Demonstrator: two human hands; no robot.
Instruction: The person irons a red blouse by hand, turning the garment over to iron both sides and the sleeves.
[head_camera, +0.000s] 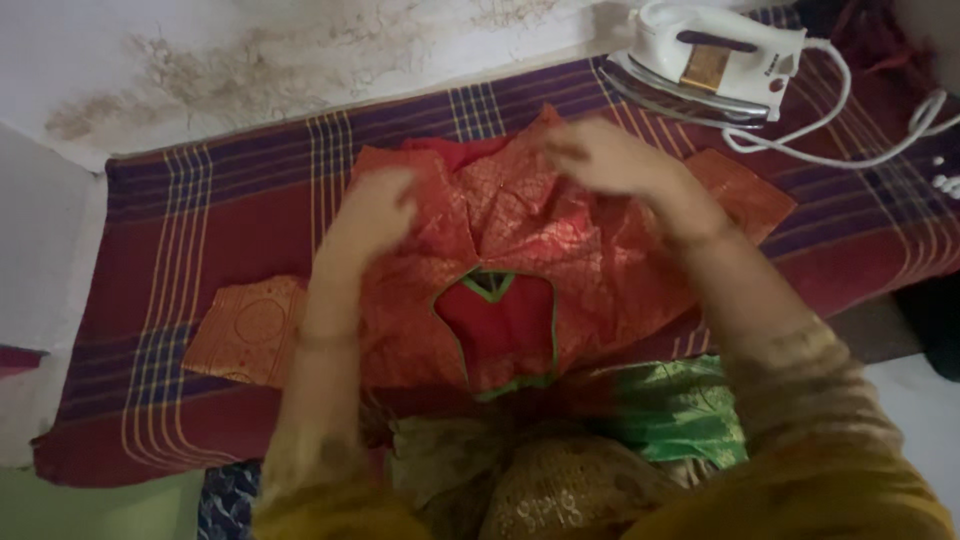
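Nearest the camera, at six o'clock, lie the person's mustard sleeves and a bunched green cloth (680, 410) in the lap, just below the work.

Beyond that, at the centre, an orange brocade blouse (520, 250) lies spread flat on a maroon striped cloth (180, 230). Its neck opening, edged in green with red lining showing through, faces the person at six o'clock, and its hem lies toward twelve. The sleeves stretch out toward eight and two o'clock, so the long axis of the blouse runs roughly from lower left to upper right, a little tilted.

The left hand (372, 212) rests on the blouse at about ten o'clock from the neck opening, fingers curled down onto the fabric; motion blur hides whether it pinches the cloth or only presses it. The right hand (600, 155) is at about one o'clock, near the top edge of the blouse, fingers bent and loosely gathered over the fabric; whether it grips a fold cannot be told either.

Farthest off, at one o'clock, a white iron (715, 60) stands on the striped cloth, well apart from both hands, its white cord (850, 120) looping to the right. Behind is a stained pale wall (250, 50).
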